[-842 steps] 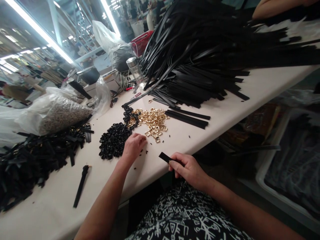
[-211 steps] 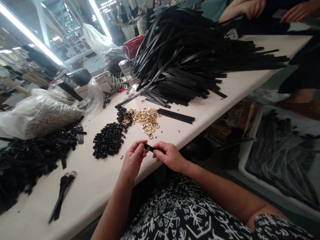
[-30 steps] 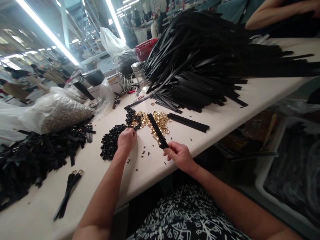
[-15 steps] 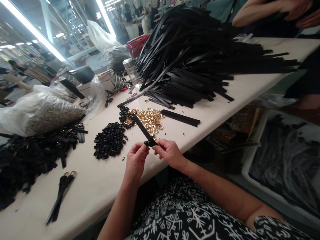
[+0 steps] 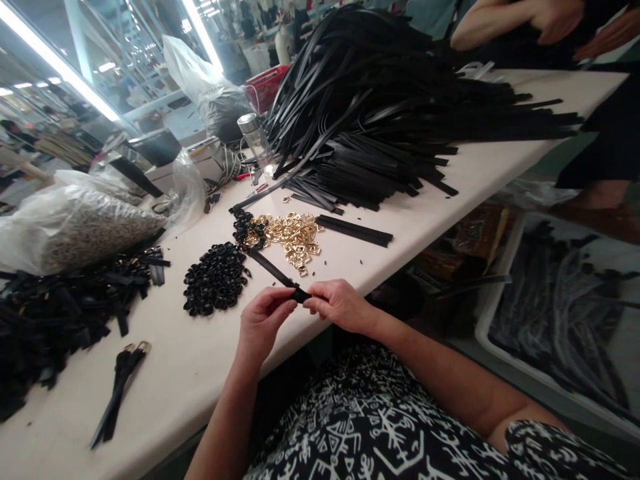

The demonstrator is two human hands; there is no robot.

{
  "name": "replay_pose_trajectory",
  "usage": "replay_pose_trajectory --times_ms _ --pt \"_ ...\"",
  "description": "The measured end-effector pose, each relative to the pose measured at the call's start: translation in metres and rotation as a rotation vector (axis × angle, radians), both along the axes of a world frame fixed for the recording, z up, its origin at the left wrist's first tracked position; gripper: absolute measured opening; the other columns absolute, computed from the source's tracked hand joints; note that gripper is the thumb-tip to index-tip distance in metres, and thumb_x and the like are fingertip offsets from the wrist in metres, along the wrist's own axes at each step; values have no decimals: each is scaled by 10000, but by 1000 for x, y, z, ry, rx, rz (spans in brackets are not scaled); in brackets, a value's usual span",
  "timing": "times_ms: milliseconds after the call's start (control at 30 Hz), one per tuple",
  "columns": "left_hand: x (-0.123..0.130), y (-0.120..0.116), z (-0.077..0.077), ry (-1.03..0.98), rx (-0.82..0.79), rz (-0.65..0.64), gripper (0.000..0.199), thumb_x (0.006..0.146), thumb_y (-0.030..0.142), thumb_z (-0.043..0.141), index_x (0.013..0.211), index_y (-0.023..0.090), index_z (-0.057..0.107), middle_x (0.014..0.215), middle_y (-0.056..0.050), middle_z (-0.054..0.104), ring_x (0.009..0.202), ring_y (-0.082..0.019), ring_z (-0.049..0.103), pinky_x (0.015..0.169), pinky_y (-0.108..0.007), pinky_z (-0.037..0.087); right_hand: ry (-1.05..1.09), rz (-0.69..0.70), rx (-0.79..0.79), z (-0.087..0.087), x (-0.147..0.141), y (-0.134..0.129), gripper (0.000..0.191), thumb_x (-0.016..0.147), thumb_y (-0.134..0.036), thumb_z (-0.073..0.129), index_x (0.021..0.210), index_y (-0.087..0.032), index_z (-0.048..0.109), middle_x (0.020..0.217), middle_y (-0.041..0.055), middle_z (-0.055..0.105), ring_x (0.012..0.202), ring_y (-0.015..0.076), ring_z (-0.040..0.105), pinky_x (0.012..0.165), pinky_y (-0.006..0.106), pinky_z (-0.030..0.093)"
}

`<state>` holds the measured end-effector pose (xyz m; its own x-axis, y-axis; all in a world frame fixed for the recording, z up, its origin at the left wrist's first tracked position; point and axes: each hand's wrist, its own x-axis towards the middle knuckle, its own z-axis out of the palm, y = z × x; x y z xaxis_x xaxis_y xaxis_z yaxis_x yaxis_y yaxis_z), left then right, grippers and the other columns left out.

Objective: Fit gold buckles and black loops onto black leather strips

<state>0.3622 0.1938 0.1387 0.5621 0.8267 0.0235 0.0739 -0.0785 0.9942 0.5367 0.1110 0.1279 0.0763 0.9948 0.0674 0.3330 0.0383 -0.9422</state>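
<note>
Both hands pinch one black strap (image 5: 273, 268) near its lower end, above the table's front edge. My left hand (image 5: 265, 320) is closed on it from the left, thumb on top. My right hand (image 5: 340, 305) grips the end, fingertips close to those of the left. The strap's far end reaches up toward a pile of black loops (image 5: 215, 279). Gold buckles (image 5: 295, 235) lie heaped beyond the hands. Right of them rest flat black strips (image 5: 355, 230). Whether a loop sits on the strap between the fingers is too small to tell.
A large heap of long black straps (image 5: 350, 87) covers the table's back. Finished-looking straps with buckles (image 5: 123, 390) and a dark pile (image 5: 60, 320) lie left. A glass bottle (image 5: 257, 143) stands behind. A white bin (image 5: 483, 330) is below right; another person's arms (image 5: 520, 20) show at top right.
The strap has tilted lower and its far end has moved left and down. My left hand has shifted slightly left and turned flatter. The whole view has shifted a little.
</note>
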Motion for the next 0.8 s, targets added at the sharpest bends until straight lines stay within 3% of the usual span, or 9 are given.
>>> replay_pose_trajectory --times_ms 100,233,433,533,667,800 --pt "-4 0 -1 86 31 -78 173 750 241 790 918 213 762 870 -29 719 808 -156 666 762 -260 532 11 38 -26 -1 -2 0 164 898 -187 587 743 -154 630 655 -16 641 555 93 606 575 194 444" --pt "-5 -2 -10 55 -14 -64 170 741 247 790 907 224 761 850 -21 705 785 -160 660 737 -267 527 136 91 -30 0 -7 -4 151 920 -148 490 881 -147 636 786 11 664 655 111 657 626 206 483" --pt "-3 -11 -15 136 226 -15 117 779 203 732 877 250 776 821 -15 658 755 -145 617 695 -255 488 38 125 29 3 -11 -6 87 863 -239 627 863 -152 633 719 -9 608 676 131 590 611 223 439" --pt "-4 -16 -15 159 263 -16 138 794 200 715 912 247 768 838 -18 653 737 -135 603 685 -253 483 177 63 -35 -1 -15 -3 136 900 -262 575 839 -152 626 729 2 631 670 135 645 617 221 470" --pt "-9 -16 -17 37 -28 22 129 811 280 727 914 211 692 829 -15 680 748 -138 632 711 -258 503 319 62 -74 -5 -16 -1 205 919 -331 551 881 -149 636 777 21 675 644 137 681 597 218 510" --pt "-13 -9 -15 -66 -273 73 324 807 385 733 1060 195 660 655 36 601 564 -88 541 558 -197 441 302 141 -91 -2 -16 -4 219 924 -329 539 871 -145 646 771 29 684 616 133 673 570 216 515"
